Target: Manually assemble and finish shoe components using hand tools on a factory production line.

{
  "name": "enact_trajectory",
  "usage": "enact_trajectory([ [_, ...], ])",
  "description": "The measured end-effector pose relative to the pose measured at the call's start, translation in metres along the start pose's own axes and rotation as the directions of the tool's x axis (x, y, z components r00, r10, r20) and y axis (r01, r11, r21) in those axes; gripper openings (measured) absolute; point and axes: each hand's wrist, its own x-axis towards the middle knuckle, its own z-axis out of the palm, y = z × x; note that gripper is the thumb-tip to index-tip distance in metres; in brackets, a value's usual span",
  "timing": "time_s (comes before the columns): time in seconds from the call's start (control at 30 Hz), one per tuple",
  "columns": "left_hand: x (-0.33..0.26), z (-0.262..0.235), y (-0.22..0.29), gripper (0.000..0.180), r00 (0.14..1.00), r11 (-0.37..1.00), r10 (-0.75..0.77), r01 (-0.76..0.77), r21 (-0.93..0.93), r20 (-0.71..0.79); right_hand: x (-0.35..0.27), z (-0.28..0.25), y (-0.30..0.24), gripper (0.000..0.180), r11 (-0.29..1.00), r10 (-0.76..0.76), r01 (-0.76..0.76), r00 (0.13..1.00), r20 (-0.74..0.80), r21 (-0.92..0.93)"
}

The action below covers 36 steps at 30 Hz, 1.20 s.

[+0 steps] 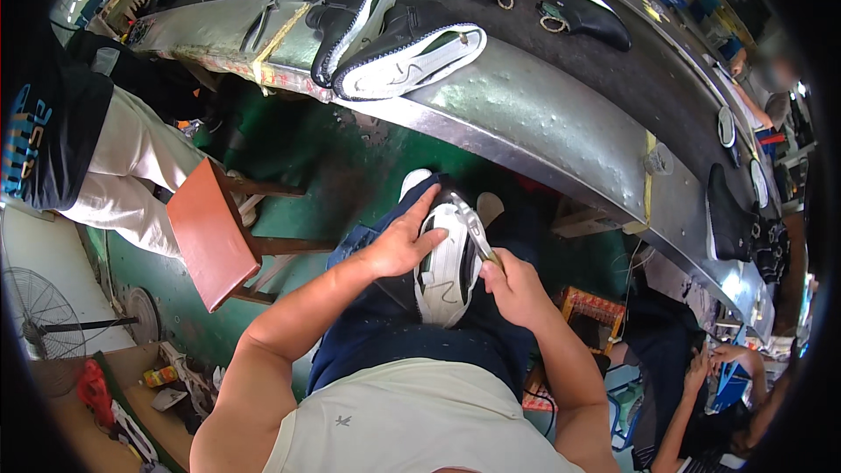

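A black shoe upper with a white underside rests sole-side up on my lap, between my thighs. My left hand grips it from the left, the thumb pressed on the white underside and the index finger stretched toward the far end. In my right hand is a pair of metal pliers, its fingers closed around the handle. The pliers' head lies against the shoe's far right edge; the jaw tips are hard to make out. A dark line is drawn on the white underside.
Ahead stands a metal-edged workbench. Two shoes lie tipped on its near edge, and more black shoes stand farther back. A brown stool is at left, beside a standing person. Another person's hands show at lower right.
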Motion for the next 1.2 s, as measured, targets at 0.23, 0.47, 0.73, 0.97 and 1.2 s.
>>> enact_trajectory([
  [0.23,-0.051,0.03,-0.011,0.061,0.948,0.946,-0.319,0.317,-0.073,-0.018,-0.014,0.047,0.049,0.061,0.99,0.099,-0.059,0.938,-0.332,0.129],
  [0.47,-0.034,0.038,-0.028,0.063,0.973,0.949,-0.172,0.205,-0.238,0.153,-0.031,0.068,0.083,0.05,0.917,0.265,-0.187,0.946,-0.185,0.353],
  [0.73,0.009,0.052,-0.043,0.074,0.844,0.846,-0.208,0.409,-0.342,0.494,-0.022,0.057,0.08,0.036,0.754,0.427,-0.321,0.903,-0.057,0.573],
  [0.97,0.035,0.033,0.128,0.059,0.945,0.957,0.245,-0.2,-0.21,0.218,-0.032,0.032,0.101,0.038,0.754,0.546,-0.494,0.837,0.004,0.434],
  [1.2,0.091,0.173,0.246,0.061,0.641,0.714,0.677,-0.456,-0.531,0.361,-0.023,0.058,0.123,0.04,0.713,0.493,-0.335,0.864,-0.1,0.616],
])
